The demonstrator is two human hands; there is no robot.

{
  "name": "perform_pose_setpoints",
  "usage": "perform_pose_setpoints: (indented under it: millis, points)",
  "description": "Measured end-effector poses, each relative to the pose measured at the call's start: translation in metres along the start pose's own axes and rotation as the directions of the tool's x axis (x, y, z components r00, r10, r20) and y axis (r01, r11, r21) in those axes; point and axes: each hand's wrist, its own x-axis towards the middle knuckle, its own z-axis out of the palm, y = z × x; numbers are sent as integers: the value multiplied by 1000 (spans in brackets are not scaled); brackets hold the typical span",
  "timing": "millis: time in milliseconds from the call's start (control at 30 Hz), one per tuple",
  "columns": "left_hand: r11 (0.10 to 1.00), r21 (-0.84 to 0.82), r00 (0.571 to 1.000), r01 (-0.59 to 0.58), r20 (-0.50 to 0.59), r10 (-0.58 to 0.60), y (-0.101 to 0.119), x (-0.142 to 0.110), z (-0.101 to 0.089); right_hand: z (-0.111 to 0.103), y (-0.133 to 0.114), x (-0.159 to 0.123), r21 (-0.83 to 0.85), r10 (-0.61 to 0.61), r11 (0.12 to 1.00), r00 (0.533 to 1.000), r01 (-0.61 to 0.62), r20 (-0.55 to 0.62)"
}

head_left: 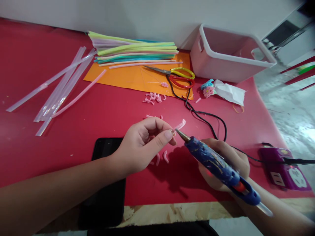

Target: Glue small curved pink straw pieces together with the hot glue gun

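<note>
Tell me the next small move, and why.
Probably a gentle squeeze of the glue gun by the right hand: its nozzle sits close to the pink piece pinched in the left hand, and a glue stick protrudes at the back.

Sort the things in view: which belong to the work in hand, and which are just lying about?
Belonging: glue gun in right hand, pink piece in left hand, probably loose pink bits, pipe cleaners.
Apparently lying about: black phone, plastic bin.

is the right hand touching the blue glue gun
Touching: the head view shows the right hand gripping the body of the blue glue gun, holding it above the table.
</note>
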Motion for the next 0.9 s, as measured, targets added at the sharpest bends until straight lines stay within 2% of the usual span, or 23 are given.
perform_pose_setpoints:
  millis: [100, 233, 433, 667, 800, 900]
  points:
    - [999, 35, 1000, -6, -4, 6, 0, 0, 0, 1, -9, 5, -38, -23, 999, 999, 22, -34]
    - [999, 42, 1000, -10, -1, 10, 0, 0, -1, 1, -11, 11, -111, -48, 993, 999, 48, 4]
    - [1000, -8, 1000, -1, -6, 1, 0, 1, 0, 3, -2, 8, -41, -132, 990, 991, 133, 39]
    - [1000, -8, 1000, 15, -17, -16, 0, 0, 0, 3, -7, 7, -92, -11, 996, 1000, 10, -16]
    - [998, -65, 1000, 10, 14, -9, -1, 1, 0, 2, -2, 3, -47, -92, 994, 994, 95, 67]
    - [993, -116, 999, 15, 33, -11, -2, 0, -1, 2, -3, 4, -13, -93, 996, 994, 93, 57]
